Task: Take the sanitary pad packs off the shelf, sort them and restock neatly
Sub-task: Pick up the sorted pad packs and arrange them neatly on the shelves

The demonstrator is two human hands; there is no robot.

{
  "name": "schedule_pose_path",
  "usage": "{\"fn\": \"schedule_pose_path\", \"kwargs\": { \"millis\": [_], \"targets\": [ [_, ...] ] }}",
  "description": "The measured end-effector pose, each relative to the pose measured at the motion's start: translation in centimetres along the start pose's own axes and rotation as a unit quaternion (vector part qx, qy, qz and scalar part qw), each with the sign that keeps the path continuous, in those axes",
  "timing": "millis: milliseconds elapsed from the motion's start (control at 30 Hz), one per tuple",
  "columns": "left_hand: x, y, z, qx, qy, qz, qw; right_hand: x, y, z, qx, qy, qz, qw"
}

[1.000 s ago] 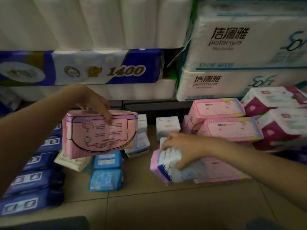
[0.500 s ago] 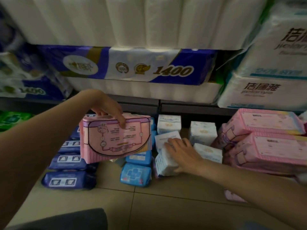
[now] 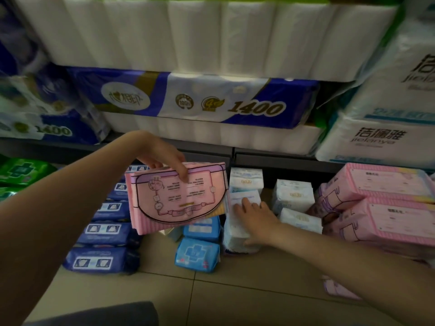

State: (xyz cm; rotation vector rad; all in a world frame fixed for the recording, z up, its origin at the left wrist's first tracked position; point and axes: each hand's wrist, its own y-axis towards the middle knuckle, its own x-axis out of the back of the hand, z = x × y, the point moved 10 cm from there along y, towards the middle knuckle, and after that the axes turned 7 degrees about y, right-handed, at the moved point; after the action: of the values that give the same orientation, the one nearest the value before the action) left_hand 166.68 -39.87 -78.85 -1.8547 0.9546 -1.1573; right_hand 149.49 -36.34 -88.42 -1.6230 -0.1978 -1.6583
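My left hand point(image 3: 162, 158) holds a pink sanitary pad pack point(image 3: 176, 198) by its top edge, in the air in front of the bottom shelf. My right hand point(image 3: 257, 220) grips a white pad pack point(image 3: 235, 236) that stands on the tiled floor, thumb at its lower side. More white packs point(image 3: 293, 191) stand behind and to the right of it. Two light blue packs point(image 3: 197, 254) lie just left of the white one. Dark blue packs point(image 3: 101, 260) are stacked at the left. Large pink packs point(image 3: 381, 184) are piled at the right.
Big toilet paper bundles point(image 3: 211, 100) fill the shelf above, with its dark edge point(image 3: 207, 151) right over my hands. Green packs point(image 3: 21, 170) sit at the far left. A pink pack point(image 3: 339, 290) lies on the floor under my right forearm. Tiled floor point(image 3: 235, 302) spreads in front.
The view has swung left. My right hand left the pink-and-blue pack and moved onto the white pack. My left hand keeps the pink pack held up.
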Motion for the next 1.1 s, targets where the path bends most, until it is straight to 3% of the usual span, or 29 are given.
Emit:
{"fn": "schedule_pose_path", "kwargs": {
  "millis": [67,133,200,367,467,567,600,633,700,733,800,833,867,933,1000,1033,1100],
  "targets": [
    [0.1,-0.5,-0.3,-0.030,-0.046,-0.004,0.998,1.9,0.1,-0.8,-0.016,0.150,0.055,0.987],
    [0.5,-1.2,-1.2,-0.074,-0.103,-0.008,0.992,6.7,-0.3,-2.5,-0.029,0.319,0.005,0.947],
    [1.1,-2.3,-3.3,-0.129,-0.153,-0.018,0.980,10.4,-1.3,-4.7,-0.044,0.495,-0.031,0.867],
    [3.6,-4.9,-10.7,-0.289,-0.294,-0.063,0.909,14.3,-5.3,-6.1,0.008,0.778,0.033,0.627],
    [3.7,-6.3,-16.9,-0.379,-0.221,-0.084,0.895,15.6,-8.3,-9.0,0.009,0.849,0.036,0.527],
    [2.9,-6.7,-22.7,-0.420,-0.035,-0.166,0.892,14.1,-12.6,-11.0,0.026,0.890,0.138,0.434],
    [2.6,-6.5,-24.3,-0.423,0.030,-0.199,0.884,13.4,-14.3,-11.8,0.037,0.894,0.157,0.417],
    [2.0,-6.3,-25.8,-0.423,0.090,-0.232,0.871,12.7,-15.8,-12.9,0.033,0.892,0.146,0.427],
    [1.0,-6.1,-28.1,-0.414,0.197,-0.296,0.838,11.7,-18.1,-16.3,0.001,0.866,0.059,0.497],
    [0.6,-6.2,-29.1,-0.416,0.236,-0.321,0.817,11.5,-18.9,-17.3,-0.015,0.860,0.047,0.507],
    [-0.8,-7.0,-31.0,-0.451,0.305,-0.360,0.757,11.0,-20.3,-19.1,-0.034,0.882,0.018,0.469],
    [-2.1,-7.7,-32.1,-0.479,0.351,-0.381,0.709,10.8,-20.8,-19.7,-0.040,0.886,0.008,0.463],
    [-3.6,-8.2,-33.0,-0.498,0.405,-0.408,0.649,10.7,-21.2,-19.9,-0.063,0.870,0.008,0.490],
    [-7.2,-8.4,-34.5,-0.512,0.497,-0.465,0.525,10.9,-21.9,-19.9,-0.113,0.773,0.040,0.622],
    [-9.6,-7.8,-34.7,-0.513,0.533,-0.496,0.455,11.2,-22.4,-19.6,-0.136,0.675,0.062,0.722],
    [-10.2,-7.6,-34.3,-0.514,0.533,-0.511,0.436,11.2,-22.4,-19.4,-0.130,0.660,0.063,0.737],
    [-10.0,-8.1,-33.0,-0.524,0.508,-0.551,0.405,10.8,-22.7,-19.3,-0.115,0.709,0.051,0.694]
  ]
}}
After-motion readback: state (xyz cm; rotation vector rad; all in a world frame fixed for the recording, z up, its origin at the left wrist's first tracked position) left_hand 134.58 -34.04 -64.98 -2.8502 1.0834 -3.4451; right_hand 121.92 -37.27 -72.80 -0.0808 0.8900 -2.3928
